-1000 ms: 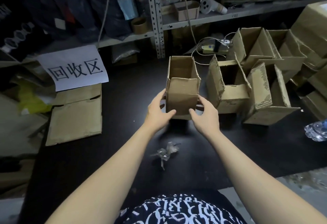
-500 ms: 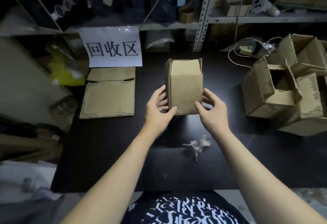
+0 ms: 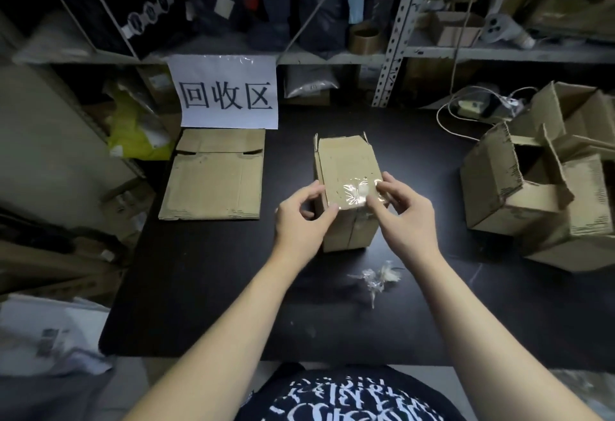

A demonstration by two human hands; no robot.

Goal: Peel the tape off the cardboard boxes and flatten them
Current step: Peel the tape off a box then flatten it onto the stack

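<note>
At the middle of the black counter [image 3: 233, 287], the small brown cardboard box [image 3: 346, 161] is gripped by curled fingers of the left hand [image 3: 299, 221]; its clear glossy tape [image 3: 354, 192] is pinched by the right hand [image 3: 404, 214]. If jerked, the tape could be torn short.

cardboard box [image 3: 346, 167]: plain tan-brown, flecked with small dark marks. tape [image 3: 356, 192] on it: clear, glossy, white glare is caught. tabletop [image 3: 233, 287]: matt black. flattened cardboard [image 3: 213, 181]: the same tan, slightly paler. sign [image 3: 226, 94]: white sheet, printed with black characters. crumpled tape [image 3: 376, 279]: clear, whitish shreds. open boxes [image 3: 492, 194]: tan-brown, corrugation is shown at torn edges. bag [image 3: 133, 128]: bright yellow. shirt [image 3: 342, 400]: black, patterned with white lettering. shelf post [image 3: 396, 31]: pale grey, perforated in rows.
</note>
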